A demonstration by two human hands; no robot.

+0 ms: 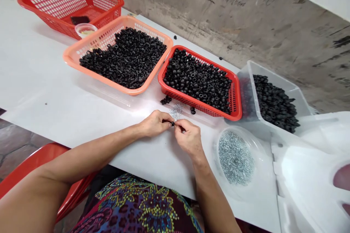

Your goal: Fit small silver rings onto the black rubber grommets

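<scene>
My left hand (154, 123) pinches a small black plastic piece (172, 124) between thumb and forefinger above the white table. Fingertips of my right hand (189, 136) are closed at the same piece, and whatever they grip is too small to make out. Just beyond both hands lies a little heap of tiny silvery parts (176, 110). A few loose black pieces (165, 99) rest beside the heap, near the red basket (237, 112) full of rounded black pieces. To the right of my right hand, a round clear tub (216, 153) holds many small silvery parts (235, 158).
A peach basket (133, 91) of small black pieces stands left of the red one. Behind it are a larger red basket (109, 2) and a small cup (85, 29). A clear bin (261, 125) of black pieces stands at right, by the concrete wall (235, 22).
</scene>
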